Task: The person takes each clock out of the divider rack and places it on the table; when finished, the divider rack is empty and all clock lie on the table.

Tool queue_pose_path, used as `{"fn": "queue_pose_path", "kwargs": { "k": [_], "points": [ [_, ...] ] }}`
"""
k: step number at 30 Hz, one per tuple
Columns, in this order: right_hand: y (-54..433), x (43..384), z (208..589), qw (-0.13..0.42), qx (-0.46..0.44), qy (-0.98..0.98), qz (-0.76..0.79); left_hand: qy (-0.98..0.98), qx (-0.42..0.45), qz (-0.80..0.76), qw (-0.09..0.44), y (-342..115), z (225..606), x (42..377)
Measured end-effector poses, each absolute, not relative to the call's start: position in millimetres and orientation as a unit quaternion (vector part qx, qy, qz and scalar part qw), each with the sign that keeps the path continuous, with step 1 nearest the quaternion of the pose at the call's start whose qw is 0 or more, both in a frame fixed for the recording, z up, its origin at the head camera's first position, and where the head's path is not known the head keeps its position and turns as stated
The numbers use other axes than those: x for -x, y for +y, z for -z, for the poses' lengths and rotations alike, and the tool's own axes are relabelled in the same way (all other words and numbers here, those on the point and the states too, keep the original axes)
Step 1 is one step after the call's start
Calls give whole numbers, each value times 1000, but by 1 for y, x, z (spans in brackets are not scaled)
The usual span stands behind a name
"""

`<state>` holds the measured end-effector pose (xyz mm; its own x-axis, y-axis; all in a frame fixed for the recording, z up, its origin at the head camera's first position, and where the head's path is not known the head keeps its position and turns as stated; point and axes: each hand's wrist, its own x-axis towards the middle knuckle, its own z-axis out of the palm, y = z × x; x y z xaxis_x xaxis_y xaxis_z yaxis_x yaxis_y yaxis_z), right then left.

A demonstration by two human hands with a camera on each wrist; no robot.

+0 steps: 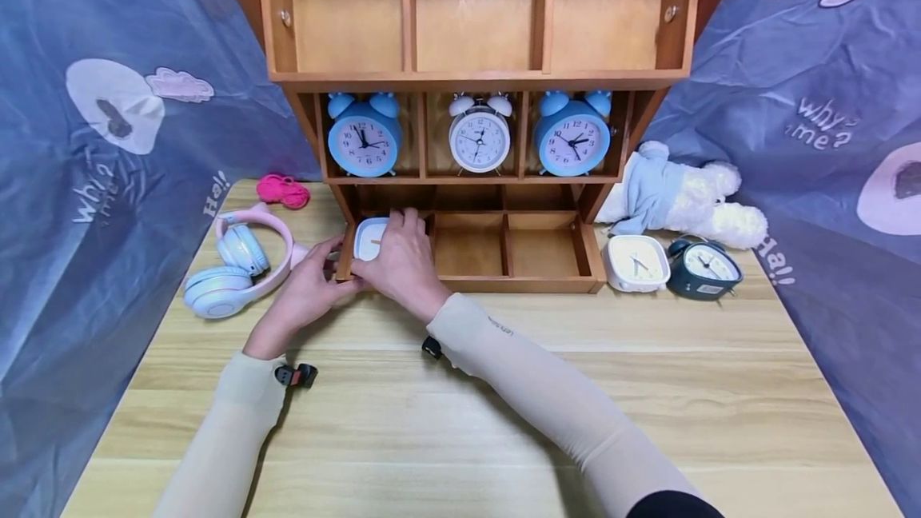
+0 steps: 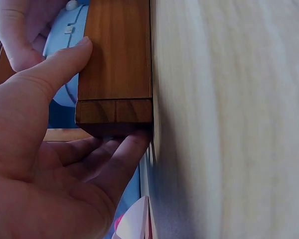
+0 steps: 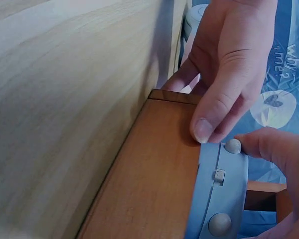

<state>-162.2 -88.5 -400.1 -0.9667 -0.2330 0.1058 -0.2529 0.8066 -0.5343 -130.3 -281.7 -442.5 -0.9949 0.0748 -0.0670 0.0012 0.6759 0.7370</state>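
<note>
My right hand point(image 1: 408, 256) holds a small light-blue square alarm clock point(image 1: 368, 238) in the left compartment of the wooden shelf's bottom tier. Rounded feet and a small switch show on the clock's side point(image 3: 220, 175) in the right wrist view. With my left hand point(image 1: 313, 288) I grip the front left corner of that bottom tier point(image 2: 119, 55), the thumb on the front edge and the fingers round the outer side. The thumb's tip lies close beside the clock. My right palm hides part of the clock's face.
The middle tier holds two blue twin-bell clocks point(image 1: 364, 138) and a white one point(image 1: 479, 139). Right of the shelf are a white square clock point(image 1: 636, 264), a dark green clock point(image 1: 703, 268) and a plush toy point(image 1: 676, 192). Headphones point(image 1: 241, 262) and pink yarn point(image 1: 283, 191) lie left.
</note>
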Motion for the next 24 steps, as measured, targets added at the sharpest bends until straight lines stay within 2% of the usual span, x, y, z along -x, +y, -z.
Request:
{"fn": "queue_pose_path", "kwargs": {
  "k": [5,13,24],
  "points": [
    [-87,160,396,26,-134,-948,-287,913,-15,-402,61,-281,440,129],
    [-85,155,386,14,-131,-943,-307,913,-30,-405,39,-287,450,133],
    [-82,143,380,10,-156,-936,-316,917,-30,-397,34,-305,485,150]
  ]
}}
